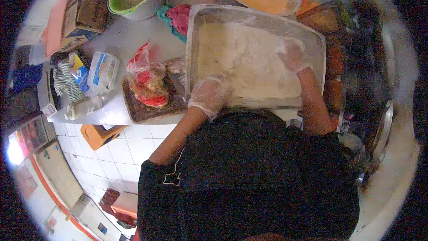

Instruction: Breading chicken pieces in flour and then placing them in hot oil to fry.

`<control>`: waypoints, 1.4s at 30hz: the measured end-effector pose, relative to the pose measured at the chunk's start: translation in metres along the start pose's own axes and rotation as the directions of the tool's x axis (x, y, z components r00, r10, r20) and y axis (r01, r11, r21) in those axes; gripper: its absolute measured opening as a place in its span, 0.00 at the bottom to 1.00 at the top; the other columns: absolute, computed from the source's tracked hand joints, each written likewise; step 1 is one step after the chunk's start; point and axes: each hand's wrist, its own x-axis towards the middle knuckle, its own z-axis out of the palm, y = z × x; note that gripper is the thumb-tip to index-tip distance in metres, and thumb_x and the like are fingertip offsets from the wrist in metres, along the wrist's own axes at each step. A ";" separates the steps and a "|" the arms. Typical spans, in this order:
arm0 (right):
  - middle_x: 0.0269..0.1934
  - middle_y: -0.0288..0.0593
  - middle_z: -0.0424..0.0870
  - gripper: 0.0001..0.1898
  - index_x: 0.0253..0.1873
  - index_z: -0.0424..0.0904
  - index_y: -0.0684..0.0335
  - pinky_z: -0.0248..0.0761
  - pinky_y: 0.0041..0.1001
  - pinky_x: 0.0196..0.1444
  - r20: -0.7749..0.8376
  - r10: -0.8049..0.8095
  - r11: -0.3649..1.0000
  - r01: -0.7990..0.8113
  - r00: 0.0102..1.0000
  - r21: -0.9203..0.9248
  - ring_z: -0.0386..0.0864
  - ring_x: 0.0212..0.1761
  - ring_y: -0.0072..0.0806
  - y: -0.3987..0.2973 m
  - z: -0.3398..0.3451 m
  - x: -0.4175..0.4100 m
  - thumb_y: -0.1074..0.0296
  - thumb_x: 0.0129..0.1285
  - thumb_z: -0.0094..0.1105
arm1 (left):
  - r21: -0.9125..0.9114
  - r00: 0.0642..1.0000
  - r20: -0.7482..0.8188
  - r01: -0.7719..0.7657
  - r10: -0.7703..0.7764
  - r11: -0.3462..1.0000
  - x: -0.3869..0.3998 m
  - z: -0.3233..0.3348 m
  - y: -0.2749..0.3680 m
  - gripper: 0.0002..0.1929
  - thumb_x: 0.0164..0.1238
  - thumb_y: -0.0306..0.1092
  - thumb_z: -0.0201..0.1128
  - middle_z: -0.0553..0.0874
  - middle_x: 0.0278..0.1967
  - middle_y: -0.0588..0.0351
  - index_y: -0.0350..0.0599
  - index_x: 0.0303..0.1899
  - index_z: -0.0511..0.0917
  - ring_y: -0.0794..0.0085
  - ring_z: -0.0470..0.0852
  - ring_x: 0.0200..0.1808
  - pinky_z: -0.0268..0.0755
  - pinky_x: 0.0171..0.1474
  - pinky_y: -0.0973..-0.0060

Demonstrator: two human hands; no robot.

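Note:
A large clear plastic tub with a bed of pale flour-like powder lies before me. My left hand, in a thin clear plastic glove, is at the tub's near left corner, its fingers reaching inside towards the powder; what they touch is hidden. Also gloved, my right hand is blurred over the powder at the tub's right side. Whether it holds any powder cannot be made out. Left of the tub, a dark baking tray carries a red and clear plastic bag with something brownish inside.
Behind the tub stands a wide basin of orange stuff. Pink and teal cloths, a green strainer basket and a cardboard box are farther left. A clear plastic container and a striped cloth lie near the table's left end.

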 end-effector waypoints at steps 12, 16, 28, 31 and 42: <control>0.49 0.57 0.79 0.21 0.52 0.77 0.64 0.70 0.44 0.54 0.479 -0.043 0.988 -0.033 0.877 0.149 0.78 0.50 0.55 -0.023 0.020 -0.007 0.52 0.65 0.50 | -0.106 0.995 -0.052 0.084 -0.090 0.991 -0.008 -0.001 0.007 0.27 0.65 0.58 0.50 0.82 0.43 0.38 0.39 0.43 0.81 0.43 0.79 0.47 0.70 0.51 0.51; 0.50 0.57 0.79 0.22 0.53 0.76 0.65 0.68 0.43 0.57 0.502 0.056 0.982 -0.137 0.863 0.126 0.77 0.52 0.53 -0.088 0.008 0.014 0.53 0.64 0.52 | -0.069 0.987 -0.131 0.083 -0.092 0.994 -0.007 0.008 0.001 0.29 0.65 0.60 0.48 0.83 0.42 0.37 0.39 0.41 0.82 0.43 0.80 0.47 0.69 0.51 0.51; 0.62 0.60 0.68 0.34 0.69 0.60 0.63 0.73 0.44 0.52 0.464 -0.098 0.983 0.012 0.880 0.185 0.77 0.54 0.52 -0.088 -0.019 0.049 0.56 0.59 0.58 | -0.078 0.991 -0.135 -0.005 -0.006 0.997 -0.007 0.017 -0.010 0.30 0.67 0.60 0.47 0.82 0.43 0.36 0.38 0.42 0.81 0.42 0.80 0.48 0.70 0.52 0.51; 0.72 0.56 0.56 0.39 0.72 0.56 0.58 0.66 0.42 0.65 0.568 -0.177 0.975 0.224 0.804 -0.013 0.65 0.68 0.51 -0.074 0.016 0.043 0.53 0.58 0.62 | -0.070 0.995 -0.098 -0.009 0.002 0.997 -0.004 0.015 -0.007 0.30 0.68 0.59 0.46 0.82 0.43 0.37 0.37 0.42 0.81 0.43 0.80 0.47 0.70 0.51 0.52; 0.47 0.53 0.83 0.23 0.55 0.75 0.67 0.73 0.37 0.53 0.554 -0.194 0.916 -0.054 0.810 0.398 0.81 0.47 0.44 -0.050 0.001 0.067 0.65 0.54 0.63 | -0.143 0.996 -0.070 0.050 -0.060 0.988 -0.015 -0.001 0.001 0.29 0.69 0.58 0.44 0.82 0.41 0.36 0.37 0.41 0.81 0.41 0.80 0.45 0.69 0.50 0.50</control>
